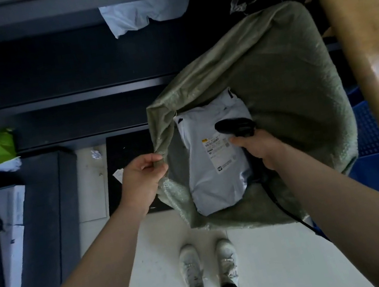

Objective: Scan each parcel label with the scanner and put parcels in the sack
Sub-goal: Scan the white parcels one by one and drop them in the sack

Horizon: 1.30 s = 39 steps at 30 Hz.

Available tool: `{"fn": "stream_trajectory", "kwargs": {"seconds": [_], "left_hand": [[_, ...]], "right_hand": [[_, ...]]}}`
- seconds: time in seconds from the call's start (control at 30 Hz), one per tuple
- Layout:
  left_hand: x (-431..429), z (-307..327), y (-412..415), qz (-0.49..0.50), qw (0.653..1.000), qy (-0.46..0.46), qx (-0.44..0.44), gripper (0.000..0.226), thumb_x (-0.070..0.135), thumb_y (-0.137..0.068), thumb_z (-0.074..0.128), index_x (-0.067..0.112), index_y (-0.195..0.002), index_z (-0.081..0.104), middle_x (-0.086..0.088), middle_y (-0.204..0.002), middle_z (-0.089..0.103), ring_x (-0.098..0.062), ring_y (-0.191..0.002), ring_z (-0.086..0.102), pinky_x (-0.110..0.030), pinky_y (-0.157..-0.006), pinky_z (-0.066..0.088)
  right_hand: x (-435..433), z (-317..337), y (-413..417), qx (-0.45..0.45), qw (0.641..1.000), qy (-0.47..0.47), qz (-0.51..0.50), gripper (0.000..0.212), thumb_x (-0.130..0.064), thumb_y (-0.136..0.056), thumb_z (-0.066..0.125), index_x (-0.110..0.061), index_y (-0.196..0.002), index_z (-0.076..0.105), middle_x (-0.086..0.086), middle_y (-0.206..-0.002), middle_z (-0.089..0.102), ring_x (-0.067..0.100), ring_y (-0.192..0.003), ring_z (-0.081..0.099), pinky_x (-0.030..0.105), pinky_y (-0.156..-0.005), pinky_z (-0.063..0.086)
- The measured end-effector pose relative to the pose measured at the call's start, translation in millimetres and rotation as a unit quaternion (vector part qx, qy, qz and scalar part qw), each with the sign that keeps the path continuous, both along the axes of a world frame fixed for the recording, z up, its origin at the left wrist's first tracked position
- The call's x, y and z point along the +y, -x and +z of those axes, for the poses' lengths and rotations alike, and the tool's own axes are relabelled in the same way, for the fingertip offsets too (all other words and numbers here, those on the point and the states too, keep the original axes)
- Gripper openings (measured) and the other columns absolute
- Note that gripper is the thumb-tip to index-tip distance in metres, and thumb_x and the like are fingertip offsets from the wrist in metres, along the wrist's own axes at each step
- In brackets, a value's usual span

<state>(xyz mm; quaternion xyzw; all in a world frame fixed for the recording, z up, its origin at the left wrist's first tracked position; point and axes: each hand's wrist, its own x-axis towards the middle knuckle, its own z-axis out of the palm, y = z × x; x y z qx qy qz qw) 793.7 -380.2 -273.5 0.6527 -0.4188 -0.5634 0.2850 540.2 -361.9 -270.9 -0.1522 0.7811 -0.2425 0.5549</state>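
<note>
we see the parcel [214,176] lying inside the open mouth of the sack [272,73], flat and face up. its long axis runs from our feet away toward the shelving [74,98], leaning a little to the right at the far end. it is a pale grey-white plastic mailer, smooth and slightly puffed, with creases at the far end and a small dark mark at its far left corner. a white printed label [221,155] sits on its right half, with dark print and a small yellow mark; the print is too small for us to read.

our right hand [260,151] grips the handle of the black scanner [233,126], fingers [238,140] curled round it, just above the label. the scanner's head points left, across the parcel. its black cable [286,209] runs beneath our right forearm, over the sack's near rim.

our left hand [138,177] pinches the sack's left rim between thumb and fingers [154,160], and the mouth gapes wide. the sack is a dull green woven one, slumped on the pale floor [268,268] beside a blue crate [368,132]. our white shoes [192,266] stand just short of it.
</note>
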Motion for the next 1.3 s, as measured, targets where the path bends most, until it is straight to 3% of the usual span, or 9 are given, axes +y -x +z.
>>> {"fn": "stream_trajectory", "kwargs": {"seconds": [0.23,0.33,0.43,0.5,0.6,0.73,0.8,0.9,1.3], "left_hand": [[17.6,15.0,2.2,-0.103,0.990,0.009,-0.101,0.039,0.004,-0.088,0.065,0.016,-0.124,0.056,-0.004,-0.106,0.062,-0.014,-0.087,0.062,-0.031,-0.087,0.052],[23.9,33.2,-1.9,-0.198,0.970,0.022,-0.140,0.030,0.010,-0.089,0.062,0.014,-0.118,0.061,-0.007,-0.114,0.063,-0.021,-0.096,0.065,-0.043,-0.090,0.054],[35.0,58.1,-0.3,-0.272,0.936,0.060,-0.213,0.038,0.031,-0.088,0.059,0.020,-0.124,0.059,-0.007,-0.126,0.057,-0.021,-0.107,0.060,-0.044,-0.094,0.052],[48.4,85.0,4.0,-0.309,0.908,0.107,-0.260,0.042,0.027,-0.092,0.057,0.016,-0.132,0.055,-0.006,-0.132,0.054,-0.022,-0.116,0.056,-0.040,-0.100,0.047],[76.7,134.4,11.1,-0.368,0.856,0.188,-0.312,0.038,0.025,-0.095,0.054,0.014,-0.132,0.056,-0.006,-0.129,0.056,-0.022,-0.113,0.057,-0.037,-0.096,0.048],[119.2,198.5,26.3,-0.439,0.779,0.281,-0.347,0.029,0.026,-0.097,0.049,0.012,-0.118,0.062,-0.006,-0.115,0.060,-0.021,-0.102,0.057,-0.037,-0.085,0.050],[141.5,224.8,41.4,-0.466,0.748,0.322,-0.346,0.028,0.026,-0.097,0.048,0.007,-0.109,0.065,-0.007,-0.107,0.061,-0.022,-0.098,0.058,-0.039,-0.081,0.050],[176.6,262.8,74.2,-0.495,0.715,0.372,-0.325,0.025,0.027,-0.097,0.048,0.007,-0.101,0.063,-0.007,-0.102,0.060,-0.024,-0.097,0.059,-0.040,-0.078,0.050],[318.9,343.1,284.7,-0.529,0.598,0.523,-0.298,0.029,0.035,-0.095,0.046,0.019,-0.112,0.063,0.001,-0.114,0.061,-0.023,-0.103,0.058,-0.038,-0.082,0.050]], "right_hand": [[27.8,41.9,-11.1,0.012,0.998,0.035,0.050,0.049,-0.025,-0.088,0.072,-0.004,-0.129,0.057,0.010,-0.119,0.063,0.020,-0.094,0.057,0.029,-0.080,0.046],[49.1,70.1,-15.5,0.029,0.996,0.062,0.057,0.032,-0.021,-0.088,0.071,-0.004,-0.114,0.063,0.006,-0.091,0.062,0.014,-0.074,0.056,0.024,-0.058,0.043],[78.6,102.8,-21.0,0.033,0.994,0.090,0.047,0.020,-0.018,-0.088,0.071,-0.007,-0.103,0.064,0.010,-0.093,0.060,0.021,-0.080,0.057,0.027,-0.062,0.046],[102.6,128.1,-24.4,0.043,0.992,0.110,0.037,0.013,-0.017,-0.087,0.072,-0.011,-0.096,0.063,0.009,-0.089,0.062,0.020,-0.077,0.059,0.027,-0.062,0.047],[145.7,172.3,-30.7,0.058,0.989,0.131,0.021,0.009,-0.018,-0.088,0.070,-0.014,-0.091,0.063,0.002,-0.079,0.063,0.014,-0.068,0.060,0.018,-0.049,0.045],[207.8,230.9,-31.4,0.082,0.987,0.138,0.012,0.014,-0.021,-0.088,0.071,-0.009,-0.094,0.066,0.011,-0.083,0.065,0.022,-0.073,0.062,0.033,-0.062,0.051],[240.3,258.7,-25.6,0.096,0.984,0.146,0.011,0.013,-0.020,-0.088,0.072,-0.011,-0.093,0.065,0.009,-0.079,0.066,0.020,-0.069,0.063,0.031,-0.063,0.054],[290.1,298.1,-7.1,0.141,0.978,0.155,0.011,0.015,-0.022,-0.089,0.069,-0.014,-0.100,0.063,0.004,-0.079,0.067,0.014,-0.064,0.063,0.020,-0.053,0.051],[470.3,367.3,160.3,0.284,0.935,0.190,-0.095,0.022,-0.024,-0.085,0.071,-0.015,-0.104,0.063,0.001,-0.083,0.066,0.022,-0.081,0.072,0.022,-0.058,0.046]]}}
